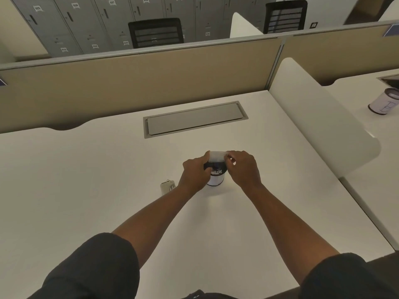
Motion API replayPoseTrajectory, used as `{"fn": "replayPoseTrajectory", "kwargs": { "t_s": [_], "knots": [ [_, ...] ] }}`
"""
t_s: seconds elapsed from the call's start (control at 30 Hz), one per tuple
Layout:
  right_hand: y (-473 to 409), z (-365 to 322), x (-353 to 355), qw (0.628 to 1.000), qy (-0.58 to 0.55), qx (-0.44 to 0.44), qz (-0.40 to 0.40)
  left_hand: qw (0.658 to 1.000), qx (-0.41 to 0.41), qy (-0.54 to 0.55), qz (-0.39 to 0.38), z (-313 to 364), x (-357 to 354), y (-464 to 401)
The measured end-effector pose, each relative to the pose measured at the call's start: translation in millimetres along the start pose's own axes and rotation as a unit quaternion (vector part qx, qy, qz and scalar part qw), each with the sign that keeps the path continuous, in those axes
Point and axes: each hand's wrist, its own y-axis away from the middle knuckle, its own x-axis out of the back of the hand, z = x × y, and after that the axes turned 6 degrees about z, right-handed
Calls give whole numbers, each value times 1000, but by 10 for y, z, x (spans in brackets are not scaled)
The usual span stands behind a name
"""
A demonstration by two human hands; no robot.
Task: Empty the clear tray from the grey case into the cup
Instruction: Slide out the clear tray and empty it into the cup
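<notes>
A small white cup (216, 180) with a dark inside stands on the white desk (108, 180). Small pale pieces lie inside it. I hold the clear tray (217, 156) tilted over the cup's far rim. My left hand (195, 176) pinches its left end, and my right hand (243, 169) pinches its right end. The grey case (167, 187) lies on the desk just left of my left wrist, partly hidden by it.
A grey cable hatch (194, 119) is set into the desk beyond the cup. A white divider (319, 117) bounds the desk on the right; past it stands another cup (382, 101). A tan partition (140, 83) runs along the back.
</notes>
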Motion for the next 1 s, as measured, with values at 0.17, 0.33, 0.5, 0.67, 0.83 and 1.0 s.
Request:
{"fn": "replayPoseTrajectory", "kwargs": {
  "t_s": [0.17,0.33,0.5,0.67,0.83,1.0],
  "knots": [
    [-31,-4,11,999,-34,-16,-18,993,52,82,60,-5,8,-6],
    [-87,-76,79,992,-109,-58,-21,984,104,140,45,23,134,-101],
    [-105,-145,142,983,-135,-109,-53,948,190,250,44,17,228,-131],
    [-60,-246,160,980,-145,-116,-66,929,214,299,45,-20,315,-91],
    [-7,-426,131,979,-147,-116,-82,907,247,341,33,-67,450,23],
    [87,-751,-122,968,-171,-134,-126,867,307,393,23,-334,628,191]
  ]
}}
